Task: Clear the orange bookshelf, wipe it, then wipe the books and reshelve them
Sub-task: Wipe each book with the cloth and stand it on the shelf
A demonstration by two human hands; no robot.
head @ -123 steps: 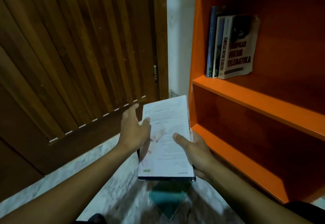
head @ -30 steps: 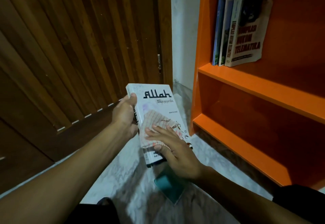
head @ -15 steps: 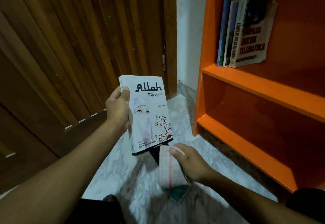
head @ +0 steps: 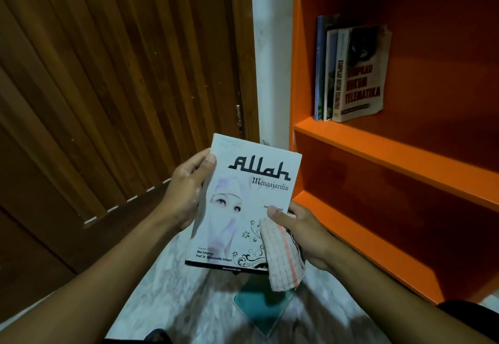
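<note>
Beside the orange bookshelf (head: 378, 152), the white book (head: 243, 206) is held upright in both closed grips, left hand (head: 186, 195) on its spine, right hand (head: 302, 233), nearer the shelves, pinching the cloth (head: 280, 260) against its edge.

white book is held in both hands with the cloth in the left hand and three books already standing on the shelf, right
Not quite: the cloth is in the right hand, pinched against the cover by the thumb, as the head view shows. The left hand only grips the other edge. The rest holds: both hands hold the white book, and three books stand on the shelf.
</note>
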